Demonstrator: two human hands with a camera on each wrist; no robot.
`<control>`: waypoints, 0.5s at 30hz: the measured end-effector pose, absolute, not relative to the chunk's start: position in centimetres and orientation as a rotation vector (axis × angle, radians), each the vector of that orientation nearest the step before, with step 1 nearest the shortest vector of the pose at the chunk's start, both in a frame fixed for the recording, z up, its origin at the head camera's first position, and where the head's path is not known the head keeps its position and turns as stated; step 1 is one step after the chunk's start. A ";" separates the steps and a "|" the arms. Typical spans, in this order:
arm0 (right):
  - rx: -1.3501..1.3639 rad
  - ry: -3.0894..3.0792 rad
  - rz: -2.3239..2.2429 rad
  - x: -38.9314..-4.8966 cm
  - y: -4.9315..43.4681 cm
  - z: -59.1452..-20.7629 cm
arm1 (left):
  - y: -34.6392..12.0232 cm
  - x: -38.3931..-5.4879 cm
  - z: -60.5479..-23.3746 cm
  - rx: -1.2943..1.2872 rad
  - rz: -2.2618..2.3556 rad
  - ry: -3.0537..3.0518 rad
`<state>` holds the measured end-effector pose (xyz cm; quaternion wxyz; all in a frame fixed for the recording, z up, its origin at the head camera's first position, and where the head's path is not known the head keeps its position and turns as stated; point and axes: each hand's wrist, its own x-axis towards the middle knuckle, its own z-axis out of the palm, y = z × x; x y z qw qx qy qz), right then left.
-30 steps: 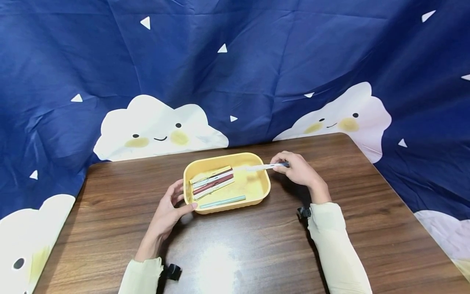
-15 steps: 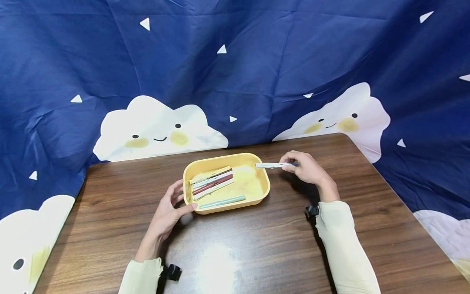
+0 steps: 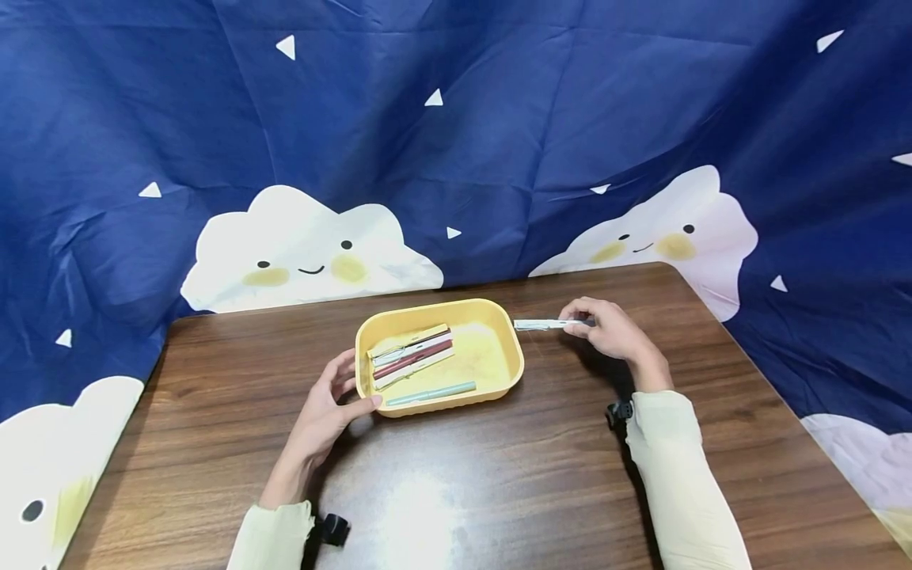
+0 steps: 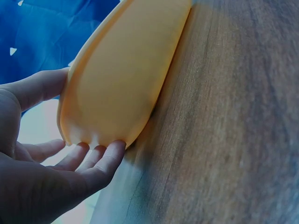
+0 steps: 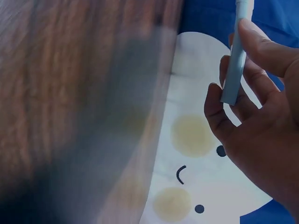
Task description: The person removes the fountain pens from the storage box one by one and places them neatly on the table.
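My left hand [image 3: 321,412] grips the left end of a yellow plastic tray [image 3: 484,356]; its thumb lies at the front rim. In the left wrist view the fingertips press the tray's wall [image 4: 107,84]. Several capped pens, yellow, white and dark red among them, lie side by side in the tray's left part, one being a dark red pen [image 3: 413,360]. A teal pen [image 3: 431,393] lies along the front wall. My right hand [image 3: 606,328] pinches a white pen [image 3: 539,324] just beyond the tray's right rim. The right wrist view shows that pen [image 5: 235,70] between thumb and fingers.
A dark brown wooden table [image 3: 527,491] carries the tray near its back edge. Behind hangs a blue cloth [image 3: 484,158] with white clouds. A small black device [image 3: 618,413] is on the right wrist, another black device [image 3: 335,529] on the left.
My right hand has moved right with the white pen, bringing it from over the tray's right part to outside its rim. My left hand keeps its place on the tray.
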<state>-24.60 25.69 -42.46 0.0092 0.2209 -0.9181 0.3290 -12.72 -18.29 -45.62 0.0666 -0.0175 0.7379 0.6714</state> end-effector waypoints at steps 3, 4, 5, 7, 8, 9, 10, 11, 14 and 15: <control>0.706 -2.892 1.024 -24.8 25.9 -42.8 | -18.3 -12.7 -45.6 -0.062 2.007 2.241; 0.708 -2.898 1.024 -24.9 25.9 -43.0 | -18.3 -12.7 -45.5 -0.064 2.002 2.244; 0.715 -2.901 1.021 -25.0 26.0 -43.1 | -18.3 -12.7 -45.5 -0.064 2.000 2.246; 0.715 -2.910 1.020 -25.3 26.1 -43.4 | -18.3 -12.7 -45.5 -0.066 1.997 2.244; 0.712 -2.915 1.013 -25.4 26.3 -43.6 | -18.3 -12.7 -45.5 -0.067 1.998 2.242; 0.709 -2.921 1.006 -25.5 26.4 -43.7 | -18.3 -12.7 -45.5 -0.066 2.001 2.240; 0.704 -2.931 1.001 -25.7 26.5 -43.9 | -18.3 -12.7 -45.5 -0.066 2.003 2.239; 0.704 -2.940 0.984 -25.9 26.6 -44.1 | -18.3 -12.7 -45.6 -0.068 2.005 2.238; 0.683 -2.977 0.963 -26.2 26.8 -44.6 | -18.3 -12.7 -45.6 -0.069 2.013 2.229; 0.684 -2.986 0.959 -26.3 26.8 -44.7 | -18.3 -12.7 -45.6 -0.071 2.013 2.228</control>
